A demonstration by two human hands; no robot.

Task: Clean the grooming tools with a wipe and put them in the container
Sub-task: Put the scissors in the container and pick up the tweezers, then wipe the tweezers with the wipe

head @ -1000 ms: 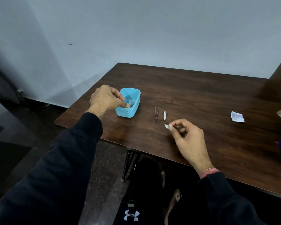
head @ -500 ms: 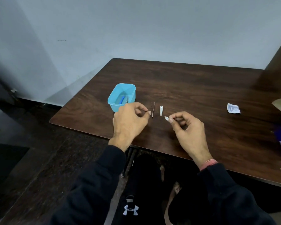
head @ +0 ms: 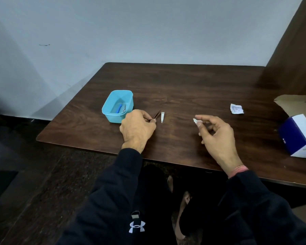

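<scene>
The left hand [head: 137, 129] pinches the near end of the tweezers [head: 157, 114] between thumb and curled fingers. The tweezers' long axis runs from the fingertips up and away toward the far right, tips pointing to the back of the table [head: 201, 85]; whether the tips rest on the wood cannot be told. Just right of them lies the nail clipper [head: 162, 117] flat on the table, long axis running near to far, apart from the tweezers. The blue container [head: 117, 106] stands just left of the left hand, a blue-handled tool [head: 120, 108] lying inside. The right hand [head: 217, 137], raised above the table, pinches a small white wipe [head: 195, 120] at thumb and forefinger, other fingers loosely spread. A torn sachet [head: 236, 109] lies farther right; a blue-and-white box [head: 300, 138] sits at the right edge.
</scene>
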